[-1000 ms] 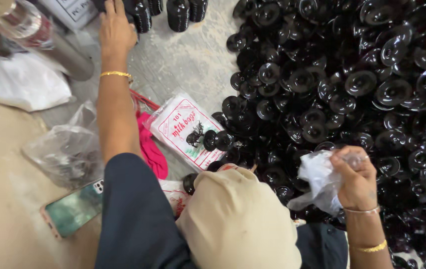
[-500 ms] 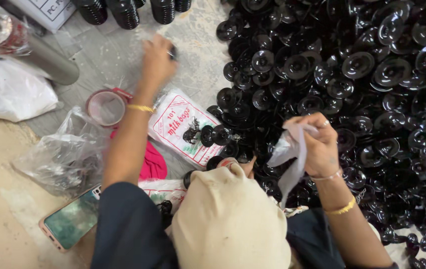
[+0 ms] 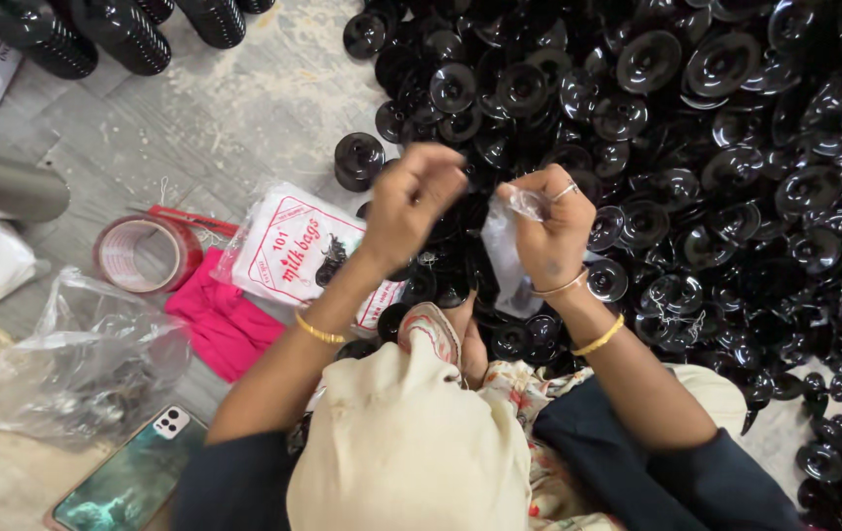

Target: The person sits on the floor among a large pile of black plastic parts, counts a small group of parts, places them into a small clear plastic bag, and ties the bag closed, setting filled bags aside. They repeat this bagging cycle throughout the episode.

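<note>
Left hand (image 3: 411,202) has swung in beside right hand (image 3: 549,221), both pinching a clear bag (image 3: 505,261), contents unseen.

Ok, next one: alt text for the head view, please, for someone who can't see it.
Seen from above, a person's right hand holds a small clear plastic bag while the left hand meets it at the bag's top, over a big heap of glossy black round parts. On the floor to their left lie a tape roll, a pink cloth and a phone.
</note>
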`<state>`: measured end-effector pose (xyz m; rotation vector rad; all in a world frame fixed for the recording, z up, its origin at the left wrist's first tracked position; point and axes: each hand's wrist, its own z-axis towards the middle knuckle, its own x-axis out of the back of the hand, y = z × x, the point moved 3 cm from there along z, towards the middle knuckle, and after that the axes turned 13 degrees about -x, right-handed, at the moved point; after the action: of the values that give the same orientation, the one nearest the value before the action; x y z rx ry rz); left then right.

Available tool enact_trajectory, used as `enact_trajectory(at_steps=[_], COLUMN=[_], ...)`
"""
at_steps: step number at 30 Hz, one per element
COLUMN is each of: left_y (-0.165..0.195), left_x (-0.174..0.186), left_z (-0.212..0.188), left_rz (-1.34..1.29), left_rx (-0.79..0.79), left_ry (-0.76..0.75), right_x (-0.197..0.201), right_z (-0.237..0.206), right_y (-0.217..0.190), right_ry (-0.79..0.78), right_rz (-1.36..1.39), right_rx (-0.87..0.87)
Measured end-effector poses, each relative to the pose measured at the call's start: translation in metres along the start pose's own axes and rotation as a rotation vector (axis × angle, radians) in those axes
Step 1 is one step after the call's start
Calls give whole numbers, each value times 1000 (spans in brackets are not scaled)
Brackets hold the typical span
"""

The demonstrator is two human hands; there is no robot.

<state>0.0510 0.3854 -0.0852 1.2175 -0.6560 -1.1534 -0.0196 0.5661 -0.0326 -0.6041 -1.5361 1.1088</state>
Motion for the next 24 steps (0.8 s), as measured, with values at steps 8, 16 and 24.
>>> enact_trajectory(at_steps=[8,16,24], left_y=[20,45,61], left_x=[-37,-50,-53], left_z=[-13,-19,-21], left_rz=[73,79,232], left_rx=[-115,-241,-456], left_ry=[-50,-133,-231], right_x=[5,14,4], right_z=[3,-4,-5], right_y=[-6,3,21], right_ry=[-133,-82,-124], right_rz=[548,432,534], right_rx=[-15,-55,-39])
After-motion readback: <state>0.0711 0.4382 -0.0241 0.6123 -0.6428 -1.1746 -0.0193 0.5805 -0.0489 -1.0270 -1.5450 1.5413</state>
